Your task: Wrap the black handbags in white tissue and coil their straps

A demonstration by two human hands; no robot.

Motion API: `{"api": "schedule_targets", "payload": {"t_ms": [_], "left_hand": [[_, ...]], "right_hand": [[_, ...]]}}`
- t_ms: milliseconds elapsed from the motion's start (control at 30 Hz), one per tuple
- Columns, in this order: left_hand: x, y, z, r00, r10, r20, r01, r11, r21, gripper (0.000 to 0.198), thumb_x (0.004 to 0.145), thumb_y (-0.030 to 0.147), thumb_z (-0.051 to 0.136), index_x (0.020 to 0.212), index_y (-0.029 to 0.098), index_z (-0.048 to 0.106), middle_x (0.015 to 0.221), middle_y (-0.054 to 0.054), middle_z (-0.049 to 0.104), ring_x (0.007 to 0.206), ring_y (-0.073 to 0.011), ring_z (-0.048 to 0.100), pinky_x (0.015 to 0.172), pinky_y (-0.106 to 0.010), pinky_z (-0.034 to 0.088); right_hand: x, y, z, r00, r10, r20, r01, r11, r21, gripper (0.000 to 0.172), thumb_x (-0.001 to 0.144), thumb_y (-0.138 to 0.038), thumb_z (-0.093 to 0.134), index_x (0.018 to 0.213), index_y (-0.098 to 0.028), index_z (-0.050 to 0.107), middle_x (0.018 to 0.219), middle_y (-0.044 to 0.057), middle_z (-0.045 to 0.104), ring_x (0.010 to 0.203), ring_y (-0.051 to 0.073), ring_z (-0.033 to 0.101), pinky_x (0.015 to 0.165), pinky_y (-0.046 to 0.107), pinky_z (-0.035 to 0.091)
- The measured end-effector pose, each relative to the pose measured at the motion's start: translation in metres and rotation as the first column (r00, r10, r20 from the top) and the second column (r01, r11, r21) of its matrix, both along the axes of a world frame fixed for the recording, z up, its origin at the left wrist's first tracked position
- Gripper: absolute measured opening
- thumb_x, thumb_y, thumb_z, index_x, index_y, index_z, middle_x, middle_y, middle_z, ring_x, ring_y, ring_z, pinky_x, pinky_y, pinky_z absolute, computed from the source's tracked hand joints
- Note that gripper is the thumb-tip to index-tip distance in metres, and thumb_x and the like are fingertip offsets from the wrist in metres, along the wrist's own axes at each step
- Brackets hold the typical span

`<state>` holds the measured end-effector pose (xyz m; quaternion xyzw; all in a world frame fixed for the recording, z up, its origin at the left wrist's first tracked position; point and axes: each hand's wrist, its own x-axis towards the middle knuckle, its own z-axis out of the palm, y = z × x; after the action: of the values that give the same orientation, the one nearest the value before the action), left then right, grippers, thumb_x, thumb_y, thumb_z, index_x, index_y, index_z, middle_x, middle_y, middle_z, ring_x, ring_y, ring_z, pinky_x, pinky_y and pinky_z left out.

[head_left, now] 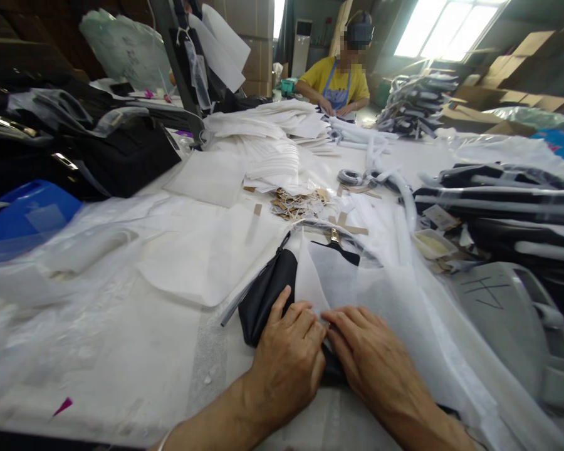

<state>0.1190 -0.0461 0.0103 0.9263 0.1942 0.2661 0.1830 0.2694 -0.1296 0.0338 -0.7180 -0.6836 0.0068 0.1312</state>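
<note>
A black handbag [269, 299] with a gold-coloured clasp [334, 236] lies on the table in front of me, partly covered by white wrapping sheet [380, 294]. My left hand [291, 344] rests on the bag and the sheet's edge, its fingers bent and its index finger against the black side. Close beside it, my right hand [364, 347] has its thumb and fingers drawn together on the sheet. The two hands' fingertips nearly meet over the front of the bag. The bag's lower part is mostly hidden by my hands and the sheet.
White sheets [272, 134] are piled at the back, with string tags [298, 203] before them. Black bags [117, 156] stand left by a blue bin [28, 219]. Wrapped bags [502, 200] and a grey plastic container [502, 326] are right. A person in yellow [333, 88] works opposite.
</note>
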Motion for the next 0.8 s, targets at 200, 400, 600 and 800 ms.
{"api": "schedule_targets", "payload": {"t_ms": [200, 400, 600, 800], "left_hand": [[-0.010, 0.007, 0.020, 0.998, -0.043, -0.052, 0.041, 0.998, -0.045, 0.044, 0.079, 0.000, 0.043, 0.121, 0.012, 0.051, 0.140, -0.016, 0.047, 0.141, -0.0280, 0.034, 0.117, -0.048, 0.034], [-0.008, 0.035, 0.049, 0.996, -0.059, -0.073, 0.048, 0.989, -0.140, 0.050, 0.084, 0.007, 0.048, 0.132, 0.015, 0.037, 0.118, -0.011, 0.061, 0.110, -0.0223, 0.062, 0.097, -0.039, 0.054], [0.006, 0.045, 0.048, 0.960, 0.082, -0.266, -0.077, 0.997, 0.029, 0.062, 0.085, 0.027, 0.066, 0.138, 0.015, 0.035, 0.122, -0.014, 0.061, 0.109, -0.0284, 0.063, 0.086, -0.041, 0.058], [0.004, 0.043, 0.056, 0.965, -0.143, -0.221, 0.224, 0.886, 0.405, 0.034, 0.095, 0.038, 0.056, 0.122, 0.018, 0.056, 0.143, -0.010, 0.050, 0.140, -0.0310, 0.036, 0.115, -0.052, 0.031]], "right_hand": [[-0.013, -0.017, 0.006, 0.999, 0.012, 0.031, -0.014, 0.996, 0.089, 0.027, 0.100, -0.030, 0.042, 0.121, -0.020, 0.055, 0.102, 0.007, 0.068, 0.092, 0.025, 0.061, 0.084, 0.040, 0.040], [-0.008, -0.014, 0.005, 0.999, -0.005, -0.052, 0.007, 0.999, 0.037, 0.023, 0.095, -0.037, 0.057, 0.113, -0.023, 0.057, 0.108, 0.005, 0.066, 0.098, 0.026, 0.057, 0.087, 0.042, 0.038], [0.000, -0.013, 0.006, 0.991, 0.064, -0.114, -0.063, 0.998, 0.008, 0.027, 0.089, -0.034, 0.067, 0.115, -0.029, 0.059, 0.111, -0.001, 0.066, 0.099, 0.023, 0.056, 0.088, 0.040, 0.039], [-0.007, -0.017, -0.001, 0.997, 0.042, -0.065, -0.039, 0.998, 0.055, 0.029, 0.086, -0.031, 0.070, 0.113, -0.029, 0.060, 0.115, 0.000, 0.065, 0.105, 0.026, 0.055, 0.093, 0.043, 0.037]]}}
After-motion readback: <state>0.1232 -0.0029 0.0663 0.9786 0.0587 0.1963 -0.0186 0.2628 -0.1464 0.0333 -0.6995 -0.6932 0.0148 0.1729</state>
